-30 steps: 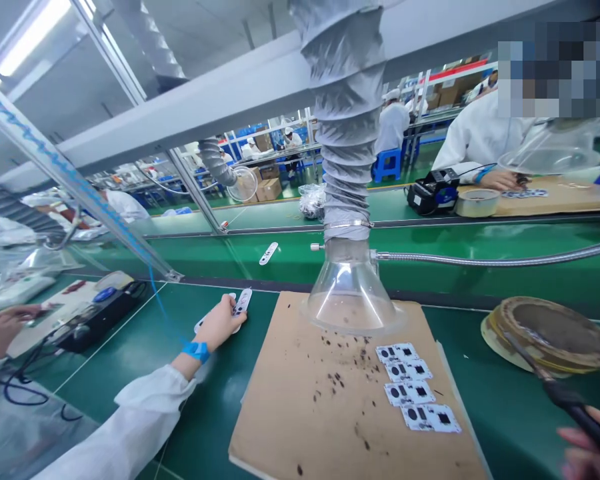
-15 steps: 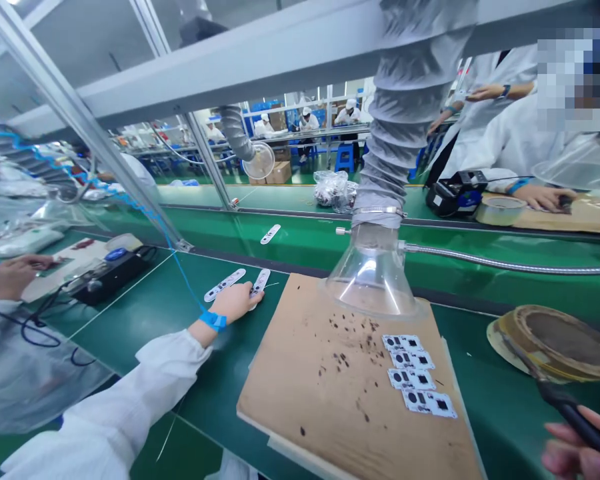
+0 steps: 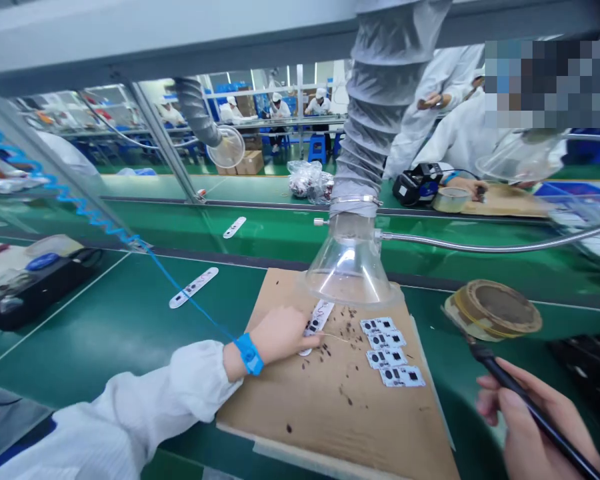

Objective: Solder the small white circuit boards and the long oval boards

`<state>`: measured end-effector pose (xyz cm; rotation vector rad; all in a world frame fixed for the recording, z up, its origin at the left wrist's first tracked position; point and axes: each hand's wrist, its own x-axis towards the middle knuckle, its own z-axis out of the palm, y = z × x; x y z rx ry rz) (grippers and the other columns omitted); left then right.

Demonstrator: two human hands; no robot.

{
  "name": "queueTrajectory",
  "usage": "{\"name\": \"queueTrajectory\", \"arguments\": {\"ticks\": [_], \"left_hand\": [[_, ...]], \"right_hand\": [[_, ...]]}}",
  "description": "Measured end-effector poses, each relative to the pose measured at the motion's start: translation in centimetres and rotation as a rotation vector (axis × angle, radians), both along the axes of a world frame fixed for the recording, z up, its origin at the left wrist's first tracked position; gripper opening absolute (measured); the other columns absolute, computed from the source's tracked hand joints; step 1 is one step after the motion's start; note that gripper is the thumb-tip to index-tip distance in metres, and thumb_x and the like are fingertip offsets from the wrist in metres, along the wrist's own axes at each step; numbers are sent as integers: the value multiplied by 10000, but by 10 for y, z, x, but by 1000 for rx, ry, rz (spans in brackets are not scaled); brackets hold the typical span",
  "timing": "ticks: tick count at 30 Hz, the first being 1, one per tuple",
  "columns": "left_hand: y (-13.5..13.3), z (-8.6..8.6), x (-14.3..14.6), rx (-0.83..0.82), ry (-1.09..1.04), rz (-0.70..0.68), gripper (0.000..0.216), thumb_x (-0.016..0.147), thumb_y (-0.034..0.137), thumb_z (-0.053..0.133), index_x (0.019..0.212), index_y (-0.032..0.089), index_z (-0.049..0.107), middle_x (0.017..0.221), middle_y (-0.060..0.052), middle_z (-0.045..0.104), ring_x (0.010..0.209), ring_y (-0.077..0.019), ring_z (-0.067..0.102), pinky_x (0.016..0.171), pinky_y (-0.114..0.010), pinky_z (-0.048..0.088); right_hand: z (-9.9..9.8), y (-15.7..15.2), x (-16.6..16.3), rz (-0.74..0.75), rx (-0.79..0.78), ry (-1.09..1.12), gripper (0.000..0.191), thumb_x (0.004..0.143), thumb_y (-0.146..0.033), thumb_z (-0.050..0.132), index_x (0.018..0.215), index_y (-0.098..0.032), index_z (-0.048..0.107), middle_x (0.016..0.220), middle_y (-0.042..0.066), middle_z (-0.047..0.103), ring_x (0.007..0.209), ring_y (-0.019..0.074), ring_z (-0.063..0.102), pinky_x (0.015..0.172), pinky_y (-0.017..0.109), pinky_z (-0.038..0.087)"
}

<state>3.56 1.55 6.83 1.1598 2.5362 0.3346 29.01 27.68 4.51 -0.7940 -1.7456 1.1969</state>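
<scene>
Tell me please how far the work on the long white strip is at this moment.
Done: the long white strip lies on the brown board under the clear hood, beside four small boards. In hand: the left hand holds it; the right hand holds the black iron away from it. Left: the iron is not yet on it, and another strip waits on the green mat.

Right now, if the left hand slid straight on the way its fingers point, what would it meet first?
Probably the column of small white circuit boards on the brown board: the left hand, holding a long white strip, points right toward them, though depth is unclear.
</scene>
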Motion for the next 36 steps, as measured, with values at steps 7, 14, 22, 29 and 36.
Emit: {"name": "queueTrajectory", "arguments": {"ticks": [7, 14, 22, 29, 36], "left_hand": [[19, 4, -17, 278, -395, -220, 471, 1003, 661, 637, 851, 219, 577, 782, -1, 657, 694, -161, 594, 639, -273, 444], [-1, -17, -51, 439, -580, -157, 585, 1113, 615, 244, 890, 217, 610, 691, 8, 509, 640, -175, 494, 646, -310, 493], [-16, -16, -58, 554, -324, -133, 339, 1031, 504, 535, 864, 226, 632, 814, -53, 685, 945, -271, 670, 954, -406, 590], [-24, -20, -61, 480, -291, -278, 234, 1015, 372, 540, 1004, 196, 693, 942, -72, 765, 855, -227, 710, 745, -329, 598], [-22, -23, -33, 472, -296, -232, 245, 1052, 383, 551, 905, 211, 645, 771, -7, 677, 698, -174, 620, 662, -299, 523]], "right_hand": [[-5, -21, 12, -9, 47, -54, 399, 998, -586, 734, 1233, -265, 759, 955, 87, 749, 676, 223, 654, 564, 387, 556], [-16, -25, 14, 135, 6, 29, 307, 1058, -465, 712, 1262, -239, 749, 935, 77, 768, 659, 186, 677, 533, 292, 563], [4, -60, -32, 194, -164, 106, 215, 1068, -452, 730, 1132, -254, 786, 784, 17, 746, 625, 148, 666, 550, 245, 552], [-11, -77, -43, 195, 105, -8, 215, 1058, -444, 737, 1101, -244, 803, 855, 47, 797, 678, 190, 756, 618, 305, 635], [-11, -73, -47, 111, -77, 116, 296, 1094, -493, 675, 998, -234, 781, 702, 0, 705, 605, 147, 658, 571, 255, 559]]}}
